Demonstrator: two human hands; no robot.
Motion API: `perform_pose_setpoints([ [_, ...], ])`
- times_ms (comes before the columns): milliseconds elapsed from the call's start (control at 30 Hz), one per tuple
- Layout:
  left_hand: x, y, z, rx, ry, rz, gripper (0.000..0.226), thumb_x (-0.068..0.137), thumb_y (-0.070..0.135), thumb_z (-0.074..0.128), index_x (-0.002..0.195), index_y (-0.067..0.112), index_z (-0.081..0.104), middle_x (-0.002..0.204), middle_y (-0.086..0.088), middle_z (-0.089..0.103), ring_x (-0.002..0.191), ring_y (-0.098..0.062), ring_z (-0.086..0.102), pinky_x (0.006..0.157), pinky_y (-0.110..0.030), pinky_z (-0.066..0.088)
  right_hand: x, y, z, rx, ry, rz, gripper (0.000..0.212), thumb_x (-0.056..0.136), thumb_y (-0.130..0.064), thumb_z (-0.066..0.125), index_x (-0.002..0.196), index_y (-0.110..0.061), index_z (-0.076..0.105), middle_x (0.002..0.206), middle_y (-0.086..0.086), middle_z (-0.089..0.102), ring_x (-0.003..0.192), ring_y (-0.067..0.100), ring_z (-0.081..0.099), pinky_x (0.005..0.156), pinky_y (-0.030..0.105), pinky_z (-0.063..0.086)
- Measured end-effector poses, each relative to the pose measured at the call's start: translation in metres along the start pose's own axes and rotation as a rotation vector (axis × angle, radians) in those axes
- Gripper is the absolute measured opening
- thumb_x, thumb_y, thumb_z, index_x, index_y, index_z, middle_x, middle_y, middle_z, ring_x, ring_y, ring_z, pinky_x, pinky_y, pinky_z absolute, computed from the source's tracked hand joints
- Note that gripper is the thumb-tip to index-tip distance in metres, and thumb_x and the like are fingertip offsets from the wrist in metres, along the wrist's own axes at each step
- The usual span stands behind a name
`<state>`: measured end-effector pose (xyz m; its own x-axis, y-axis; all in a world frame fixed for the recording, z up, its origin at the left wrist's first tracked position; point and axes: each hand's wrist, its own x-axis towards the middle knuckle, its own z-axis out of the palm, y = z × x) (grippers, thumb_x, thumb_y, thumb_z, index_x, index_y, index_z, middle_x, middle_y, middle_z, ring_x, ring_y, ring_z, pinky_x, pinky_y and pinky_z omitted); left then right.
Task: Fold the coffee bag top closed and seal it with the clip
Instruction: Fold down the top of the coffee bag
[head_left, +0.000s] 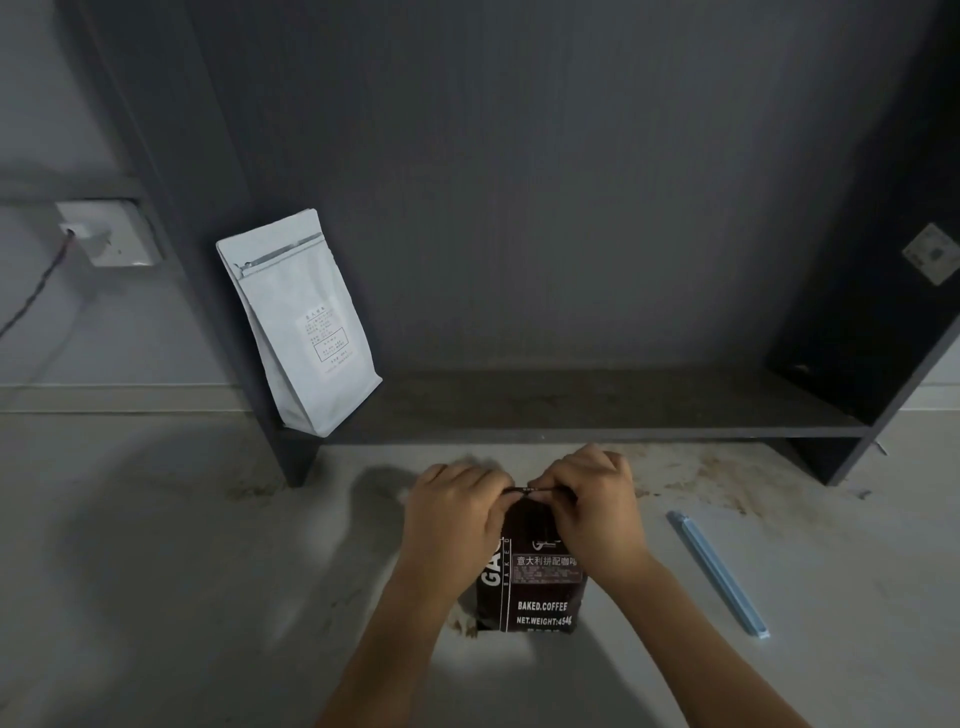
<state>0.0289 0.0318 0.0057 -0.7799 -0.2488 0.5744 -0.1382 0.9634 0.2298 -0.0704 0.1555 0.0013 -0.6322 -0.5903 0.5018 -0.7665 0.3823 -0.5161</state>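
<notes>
A dark coffee bag (537, 587) with white print stands upright on the pale floor, close in front of me. My left hand (454, 514) pinches the left part of the bag's top edge. My right hand (595, 499) pinches the right part of the same edge. The top is pressed flat between my fingers, and both hands hide most of it. A long light-blue sealing clip (719, 571) lies on the floor to the right of the bag, apart from both hands.
A white coffee bag (304, 322) leans at the left end of a low dark shelf (597, 431) behind the dark bag. Brown spilled grounds (727, 478) dust the floor under the shelf. A wall socket with a cable (104, 236) sits at far left.
</notes>
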Motion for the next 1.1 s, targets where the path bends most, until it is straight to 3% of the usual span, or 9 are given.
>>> perform_pose_setpoints([
  [67, 0.003, -0.001, -0.002, 0.133, -0.006, 0.079, 0.017, 0.079, 0.028, 0.054, 0.064, 0.024, 0.061, 0.062, 0.009, 0.066, 0.063, -0.013, 0.059, 0.064, -0.024, 0.034, -0.001, -0.002, 0.000, -0.024, 0.014, -0.019, 0.017, 0.064, -0.008, 0.071, 0.065, -0.024, 0.068, 0.060, -0.009, 0.068, 0.071, 0.010, 0.052, 0.070, 0.020, 0.024],
  [233, 0.004, 0.002, 0.001, 0.110, 0.011, 0.008, 0.016, 0.068, 0.011, 0.047, 0.057, 0.019, 0.056, 0.052, 0.004, 0.060, 0.050, -0.018, 0.055, 0.061, -0.025, 0.029, -0.005, -0.008, -0.004, -0.064, 0.049, -0.109, 0.006, 0.071, -0.026, 0.067, 0.075, -0.029, 0.071, 0.067, -0.013, 0.071, 0.073, 0.010, 0.054, 0.073, 0.023, 0.027],
  [400, 0.004, 0.002, -0.001, 0.072, 0.001, 0.028, 0.024, 0.075, 0.019, 0.047, 0.062, 0.023, 0.067, 0.054, 0.006, 0.067, 0.050, -0.013, 0.059, 0.062, -0.023, 0.033, -0.003, -0.008, -0.002, -0.090, 0.078, -0.069, 0.017, 0.065, -0.009, 0.071, 0.063, -0.025, 0.067, 0.058, -0.010, 0.067, 0.070, 0.011, 0.050, 0.071, 0.022, 0.023],
  [533, -0.004, -0.001, -0.008, 0.036, 0.086, 0.013, 0.021, 0.077, 0.021, 0.050, 0.065, 0.022, 0.067, 0.058, 0.008, 0.067, 0.053, -0.011, 0.060, 0.061, -0.021, 0.032, -0.004, -0.008, 0.002, -0.084, 0.088, -0.072, 0.021, 0.064, -0.004, 0.072, 0.061, -0.023, 0.066, 0.056, -0.009, 0.065, 0.067, 0.012, 0.048, 0.069, 0.021, 0.022],
  [667, -0.002, 0.000, -0.012, 0.021, 0.096, -0.057, 0.018, 0.061, 0.008, 0.043, 0.056, 0.019, 0.057, 0.055, 0.005, 0.061, 0.051, -0.016, 0.053, 0.059, -0.023, 0.029, -0.004, -0.009, 0.000, -0.005, 0.090, -0.115, 0.011, 0.068, -0.016, 0.070, 0.077, -0.022, 0.072, 0.066, -0.009, 0.071, 0.075, 0.007, 0.046, 0.072, 0.021, 0.025],
  [767, -0.003, -0.005, -0.011, 0.020, 0.085, -0.076, 0.020, 0.061, 0.008, 0.042, 0.055, 0.019, 0.057, 0.053, 0.005, 0.062, 0.047, -0.017, 0.055, 0.059, -0.022, 0.029, -0.009, 0.006, -0.007, 0.018, 0.104, -0.064, 0.020, 0.070, -0.026, 0.069, 0.089, -0.021, 0.071, 0.076, -0.006, 0.073, 0.082, 0.009, 0.051, 0.077, 0.024, 0.031],
  [900, -0.002, -0.006, -0.009, -0.006, 0.098, -0.068, 0.025, 0.067, 0.010, 0.039, 0.054, 0.018, 0.060, 0.053, 0.006, 0.065, 0.046, -0.015, 0.057, 0.060, -0.022, 0.033, -0.009, 0.019, -0.019, 0.043, 0.092, 0.007, 0.015, 0.071, -0.027, 0.070, 0.083, -0.018, 0.072, 0.077, -0.003, 0.072, 0.081, 0.013, 0.056, 0.075, 0.033, 0.044],
  [967, -0.001, -0.003, -0.008, -0.014, 0.109, -0.060, 0.025, 0.066, 0.010, 0.039, 0.054, 0.017, 0.060, 0.052, 0.006, 0.066, 0.045, -0.015, 0.057, 0.060, -0.023, 0.034, -0.006, 0.020, -0.020, 0.027, 0.063, 0.021, 0.004, 0.072, -0.021, 0.072, 0.073, -0.018, 0.070, 0.071, -0.004, 0.071, 0.077, 0.014, 0.055, 0.074, 0.034, 0.044],
  [1100, -0.002, -0.002, -0.007, -0.010, 0.130, -0.062, 0.026, 0.067, 0.010, 0.038, 0.053, 0.016, 0.060, 0.051, 0.006, 0.066, 0.043, -0.016, 0.056, 0.060, -0.024, 0.035, -0.005, 0.018, -0.018, 0.006, 0.073, 0.014, 0.011, 0.068, -0.011, 0.075, 0.062, -0.015, 0.067, 0.062, 0.000, 0.068, 0.069, 0.019, 0.055, 0.070, 0.031, 0.037],
])
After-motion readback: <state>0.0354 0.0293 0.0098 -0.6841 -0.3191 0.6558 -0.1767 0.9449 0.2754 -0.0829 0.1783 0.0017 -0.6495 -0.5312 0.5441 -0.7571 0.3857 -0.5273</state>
